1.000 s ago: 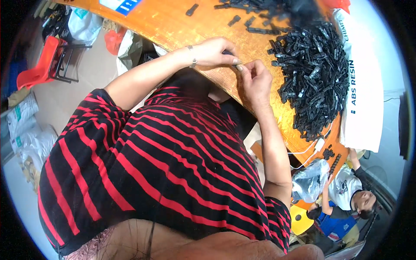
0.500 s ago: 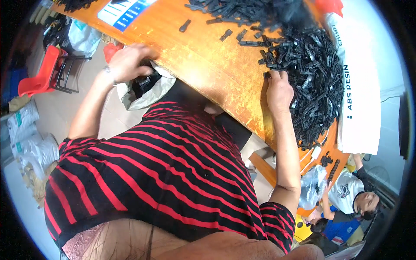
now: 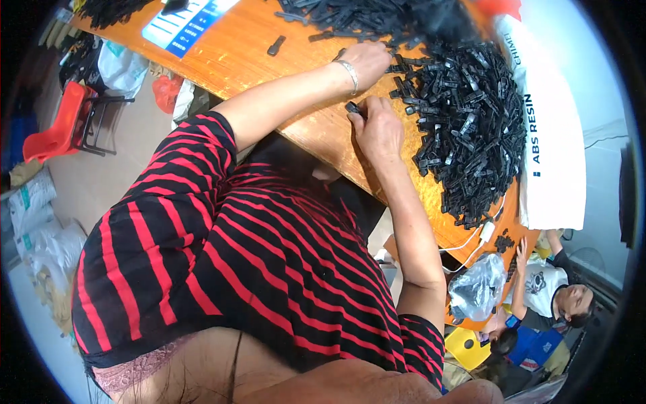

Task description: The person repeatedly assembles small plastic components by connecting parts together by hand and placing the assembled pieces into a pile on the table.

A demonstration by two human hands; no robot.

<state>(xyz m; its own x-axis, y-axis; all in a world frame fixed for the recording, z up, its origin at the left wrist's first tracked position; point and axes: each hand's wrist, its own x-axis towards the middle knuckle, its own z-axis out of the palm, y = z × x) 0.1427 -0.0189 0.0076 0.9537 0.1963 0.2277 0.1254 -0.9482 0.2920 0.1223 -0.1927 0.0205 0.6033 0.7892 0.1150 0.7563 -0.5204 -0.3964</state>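
Note:
A big heap of small, narrow black plastic pieces [image 3: 471, 128] covers the right part of the wooden table [image 3: 316, 131]. My right hand [image 3: 381, 131] rests near the table's front edge, closed on one black plastic piece [image 3: 352, 108] that pokes out between thumb and fingers. Just beyond it, my left hand [image 3: 367, 65] reaches across to the heap's left edge. Its fingers are bent together, and the fingertips are hidden, so what they grip does not show. One loose black piece [image 3: 276, 45] lies alone farther left.
A blue and white printed sheet [image 3: 182, 30] lies at the far left. Beyond the heap stands a white sack [image 3: 548, 141]. At the lower right are a white cable [image 3: 486, 232], a clear plastic bag [image 3: 476, 286] and other people. A red chair [image 3: 60, 124] stands on the floor.
My left hand has come from the bag beside the table's front edge over to the heap. My right hand has drawn left from the heap, holding a black piece.

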